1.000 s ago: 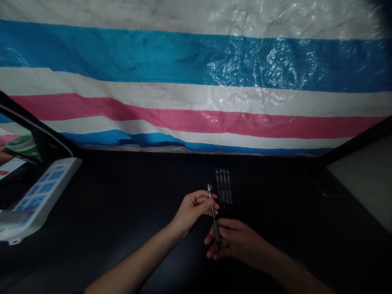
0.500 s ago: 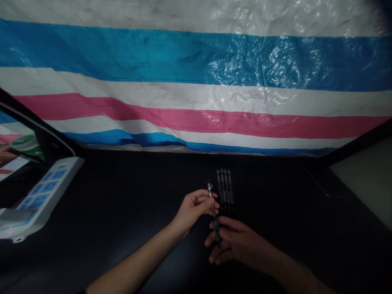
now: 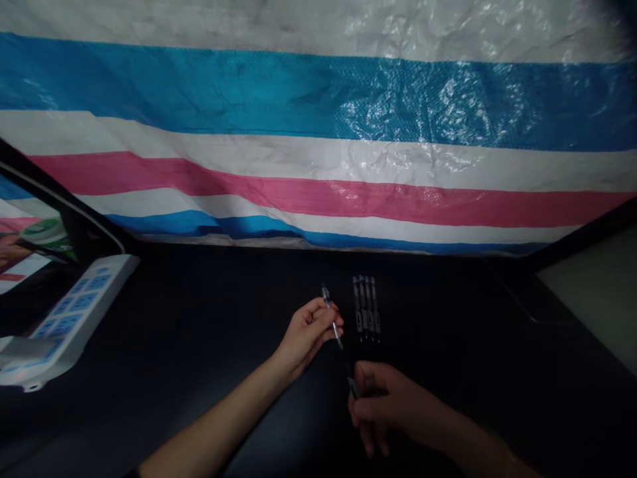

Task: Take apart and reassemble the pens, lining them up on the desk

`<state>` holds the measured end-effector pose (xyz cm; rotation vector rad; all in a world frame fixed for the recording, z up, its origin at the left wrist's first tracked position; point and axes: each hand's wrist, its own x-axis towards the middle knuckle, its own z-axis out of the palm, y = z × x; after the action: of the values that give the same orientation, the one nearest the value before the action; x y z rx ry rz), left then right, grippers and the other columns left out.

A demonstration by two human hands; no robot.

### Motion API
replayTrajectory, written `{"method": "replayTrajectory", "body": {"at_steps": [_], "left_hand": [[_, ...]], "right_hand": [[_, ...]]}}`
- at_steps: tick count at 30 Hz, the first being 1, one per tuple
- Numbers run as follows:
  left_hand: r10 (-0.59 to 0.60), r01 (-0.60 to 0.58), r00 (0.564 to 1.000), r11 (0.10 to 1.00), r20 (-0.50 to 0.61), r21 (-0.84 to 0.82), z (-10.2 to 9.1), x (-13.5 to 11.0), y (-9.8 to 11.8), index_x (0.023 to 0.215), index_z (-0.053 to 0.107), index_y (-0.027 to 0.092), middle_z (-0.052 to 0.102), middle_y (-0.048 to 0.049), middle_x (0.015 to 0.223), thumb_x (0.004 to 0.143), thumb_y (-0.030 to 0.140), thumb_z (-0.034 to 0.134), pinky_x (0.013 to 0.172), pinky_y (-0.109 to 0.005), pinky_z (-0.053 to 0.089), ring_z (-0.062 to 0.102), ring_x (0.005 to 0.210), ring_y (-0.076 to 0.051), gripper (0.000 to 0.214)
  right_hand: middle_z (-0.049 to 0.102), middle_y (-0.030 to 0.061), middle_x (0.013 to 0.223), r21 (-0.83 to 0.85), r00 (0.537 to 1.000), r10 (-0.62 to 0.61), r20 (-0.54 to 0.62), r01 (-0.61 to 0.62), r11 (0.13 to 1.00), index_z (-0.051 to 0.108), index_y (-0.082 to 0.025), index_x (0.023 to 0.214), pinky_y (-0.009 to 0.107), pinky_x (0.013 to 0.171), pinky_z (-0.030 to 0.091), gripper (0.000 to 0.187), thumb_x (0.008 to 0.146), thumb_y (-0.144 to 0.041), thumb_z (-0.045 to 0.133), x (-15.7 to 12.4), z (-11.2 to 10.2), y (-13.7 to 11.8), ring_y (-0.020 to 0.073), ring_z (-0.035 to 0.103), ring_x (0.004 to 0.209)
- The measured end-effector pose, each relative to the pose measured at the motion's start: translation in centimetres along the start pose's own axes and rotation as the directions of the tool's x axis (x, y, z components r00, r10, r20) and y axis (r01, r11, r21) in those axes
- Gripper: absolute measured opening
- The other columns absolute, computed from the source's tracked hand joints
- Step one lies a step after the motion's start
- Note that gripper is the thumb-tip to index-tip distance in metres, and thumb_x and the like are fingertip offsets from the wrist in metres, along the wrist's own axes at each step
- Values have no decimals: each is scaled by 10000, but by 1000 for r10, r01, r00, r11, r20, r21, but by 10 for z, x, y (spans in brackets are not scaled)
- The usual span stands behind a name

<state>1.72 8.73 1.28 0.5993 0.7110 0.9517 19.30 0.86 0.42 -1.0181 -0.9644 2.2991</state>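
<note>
Tarp [image 3: 318, 166]: striped, beyond both hands.
Power strip [image 3: 70, 318]: far left of left hand.
Right hand [image 3: 385, 405]: closed on dark pen piece [image 3: 352, 386].
Left hand [image 3: 309, 332]: pinching clear pen barrel [image 3: 332, 317].
Four pens [image 3: 365, 309]: flat, just right of left hand.

We worked in dim light. The black table [image 3: 199, 332] swallowed detail around our left hand [image 3: 306, 335], whose clear pen part [image 3: 327, 297] showed as a pale glint; our right hand [image 3: 393, 408] and its dark pen piece [image 3: 352, 386] sank into shadow. Beyond the hands, glare speckled the striped tarp [image 3: 318, 166], whose lines bowed at the edges.
</note>
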Motion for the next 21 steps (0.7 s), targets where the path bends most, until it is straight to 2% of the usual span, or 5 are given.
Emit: {"method": "replayTrajectory", "body": {"at_steps": [5,12,17,21], "left_hand": [[41,-42,999,999,-33,-35,-5,4,5,815,630,128,671,-9,698,700,317,831,636,-161,515,616,619,-68,299],[43,-46,997,998,-63,-45,-4,7,9,809,608,132,668,-1,705,687,332,838,644,-164,523,617,616,-65,328],[13,-13,1000,1000,-11,9,0,1,4,798,588,134,674,-3,706,695,337,832,648,-182,528,629,619,-75,333],[5,-20,996,985,87,171,3,-5,-3,773,578,126,679,-15,680,691,355,829,577,-182,499,639,585,-92,349]], "right_hand": [[660,-5,702,-2,1000,8,22,-8,1000,446,-173,804,137,383,394,286,717,-227,714,-1,1,-2,108,632,455],[664,-6,685,21,1000,13,8,-13,1000,452,-169,781,161,393,449,294,712,-240,729,-1,1,-4,121,648,470],[661,-9,671,51,1000,12,-14,-11,999,449,-176,786,160,377,446,318,707,-277,740,1,1,-3,116,636,459],[624,-45,617,97,996,-5,-84,13,995,422,-186,755,146,361,411,360,695,-305,756,3,2,-2,84,584,411]]}}
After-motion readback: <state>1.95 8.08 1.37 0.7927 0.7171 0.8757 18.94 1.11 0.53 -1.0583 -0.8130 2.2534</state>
